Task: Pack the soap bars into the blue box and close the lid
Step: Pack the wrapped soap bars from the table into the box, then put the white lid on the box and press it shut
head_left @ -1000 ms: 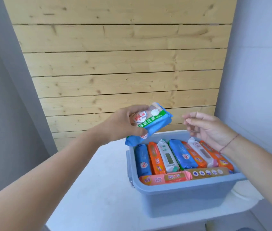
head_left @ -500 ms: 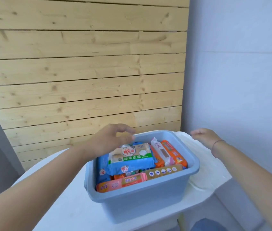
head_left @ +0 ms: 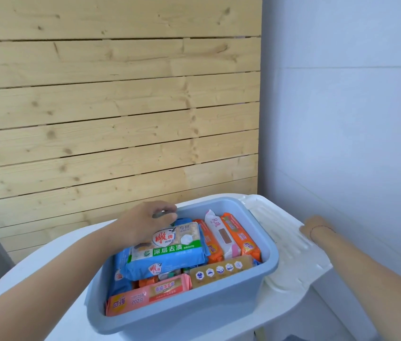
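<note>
Soap bars (head_left: pixel 240 236) in orange, white, pink and tan wrappers fill the blue box (head_left: pixel 182 321), most standing on edge in a row, with a pink one (head_left: pixel 149 296) and a tan one (head_left: pixel 221 269) lying along the box's near wall. A larger blue-wrapped pack (head_left: pixel 167 252) lies flat across the top of the left half of the box, level with its rim. The left hand (head_left: pixel 145 222) is at the box's far left corner, resting on the far end of that pack with its fingers curled down by the rim; whether they grip the pack or only touch it cannot be told. The white lid (head_left: pixel 290 254) lies flat just beside the box's right wall, off the box. The right hand (head_left: pixel 315 227) rests on the lid's edge farthest from the box, its fingers hidden, so its grip cannot be told. The box sits on a white table (head_left: pixel 47 279), and a wooden plank wall (head_left: pixel 116 119) stands behind the box.
</note>
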A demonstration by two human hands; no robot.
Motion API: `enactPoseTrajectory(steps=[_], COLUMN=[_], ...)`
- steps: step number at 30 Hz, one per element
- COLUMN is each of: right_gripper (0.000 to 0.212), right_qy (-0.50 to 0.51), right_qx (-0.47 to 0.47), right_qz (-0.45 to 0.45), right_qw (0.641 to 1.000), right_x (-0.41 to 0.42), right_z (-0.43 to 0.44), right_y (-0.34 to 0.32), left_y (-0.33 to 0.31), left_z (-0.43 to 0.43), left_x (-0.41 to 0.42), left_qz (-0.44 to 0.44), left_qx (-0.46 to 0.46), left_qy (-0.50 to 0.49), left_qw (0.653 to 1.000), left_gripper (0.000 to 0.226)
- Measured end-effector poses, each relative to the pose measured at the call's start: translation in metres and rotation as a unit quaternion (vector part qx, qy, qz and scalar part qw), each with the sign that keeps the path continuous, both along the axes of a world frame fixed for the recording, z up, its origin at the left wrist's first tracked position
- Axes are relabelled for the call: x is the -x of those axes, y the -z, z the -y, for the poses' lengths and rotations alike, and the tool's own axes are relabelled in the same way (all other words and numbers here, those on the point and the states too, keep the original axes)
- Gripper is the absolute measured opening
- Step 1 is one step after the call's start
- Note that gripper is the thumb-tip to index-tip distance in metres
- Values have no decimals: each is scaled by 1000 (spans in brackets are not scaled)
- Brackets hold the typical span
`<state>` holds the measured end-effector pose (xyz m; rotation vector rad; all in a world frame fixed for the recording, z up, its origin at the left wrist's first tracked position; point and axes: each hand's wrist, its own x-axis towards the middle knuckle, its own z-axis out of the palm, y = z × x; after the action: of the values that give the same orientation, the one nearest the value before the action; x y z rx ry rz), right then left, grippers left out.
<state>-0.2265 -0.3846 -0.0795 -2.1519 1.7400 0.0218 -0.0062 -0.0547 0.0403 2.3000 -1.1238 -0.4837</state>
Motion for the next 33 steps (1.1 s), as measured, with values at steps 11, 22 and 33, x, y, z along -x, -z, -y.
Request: enactPoseTrajectory(steps=[11,22,33], right_gripper=[17,27,17], right_qy=[-79,-464,-400], right_qx=[65,278,106], right_qz=[249,336,434], right_qw=[963,771,800], right_x=[4,2,17], right_z=[-29,-197,-213], right_y=[-108,-120,-100], left_y=[3,-13,3], left_z=[-5,-60,-86], left_x=[7,-6,45], left_qz=[-32,-316,-163], left_qx=[12,285,175], left_qy=[-22,-304,-223], left_qw=[999,853,945], left_gripper=[32,58,46])
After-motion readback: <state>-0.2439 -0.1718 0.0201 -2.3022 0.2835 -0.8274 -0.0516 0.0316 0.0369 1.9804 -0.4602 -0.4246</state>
